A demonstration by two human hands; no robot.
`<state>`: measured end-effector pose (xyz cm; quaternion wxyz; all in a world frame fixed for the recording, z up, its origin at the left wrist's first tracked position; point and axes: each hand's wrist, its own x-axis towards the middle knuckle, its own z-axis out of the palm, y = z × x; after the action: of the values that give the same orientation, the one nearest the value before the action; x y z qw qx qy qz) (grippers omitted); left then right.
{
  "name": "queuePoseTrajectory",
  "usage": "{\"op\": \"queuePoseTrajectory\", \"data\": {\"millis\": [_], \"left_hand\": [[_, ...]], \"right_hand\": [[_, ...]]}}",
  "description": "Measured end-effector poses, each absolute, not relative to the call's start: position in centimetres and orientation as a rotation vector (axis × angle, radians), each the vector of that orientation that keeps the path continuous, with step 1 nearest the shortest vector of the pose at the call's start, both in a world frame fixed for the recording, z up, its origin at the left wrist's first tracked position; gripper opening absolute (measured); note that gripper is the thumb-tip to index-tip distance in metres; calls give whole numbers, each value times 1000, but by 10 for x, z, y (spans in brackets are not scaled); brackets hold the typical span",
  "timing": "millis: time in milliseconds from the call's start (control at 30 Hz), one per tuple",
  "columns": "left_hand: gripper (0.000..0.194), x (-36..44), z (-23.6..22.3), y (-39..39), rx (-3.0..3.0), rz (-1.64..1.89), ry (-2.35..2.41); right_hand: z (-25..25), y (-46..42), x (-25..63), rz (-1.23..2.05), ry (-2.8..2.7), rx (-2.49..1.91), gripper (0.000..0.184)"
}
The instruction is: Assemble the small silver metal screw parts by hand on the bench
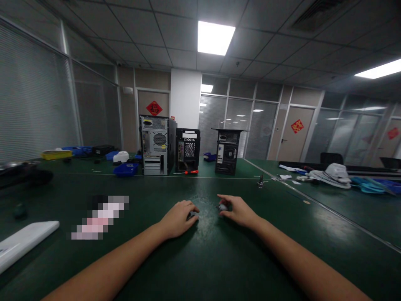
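Over a dark green surface [206,263], a person's left hand [177,218] curls its fingers over a small grey piece [192,215], mostly hidden; how firm that grip is cannot be told. Level with it, the right hand [237,209] pinches a small grey part [223,207] between thumb and fingers, index extended. Beyond, a red-handled screwdriver [191,172] lies before three computer cases [159,142], backed by a white pillar [186,94].

Computer cases [189,147], screwdriver [191,172], blue tray [125,170]
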<state>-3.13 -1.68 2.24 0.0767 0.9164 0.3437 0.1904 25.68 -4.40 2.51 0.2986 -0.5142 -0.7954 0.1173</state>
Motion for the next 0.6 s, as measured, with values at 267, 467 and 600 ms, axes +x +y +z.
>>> {"op": "queuePoseTrajectory", "data": {"millis": [267,467,600], "left_hand": [[22,-18,29,-37,2785,597,897],[19,-18,26,-32,2829,639,905],[19,-19,23,-29,2819,665,939]], "right_hand": [[34,-69,205,215,-2350,-1191,56],[33,-69,209,55,-2483,-1124,49],[29,-67,217,17,-2473,-1173,50]]}}
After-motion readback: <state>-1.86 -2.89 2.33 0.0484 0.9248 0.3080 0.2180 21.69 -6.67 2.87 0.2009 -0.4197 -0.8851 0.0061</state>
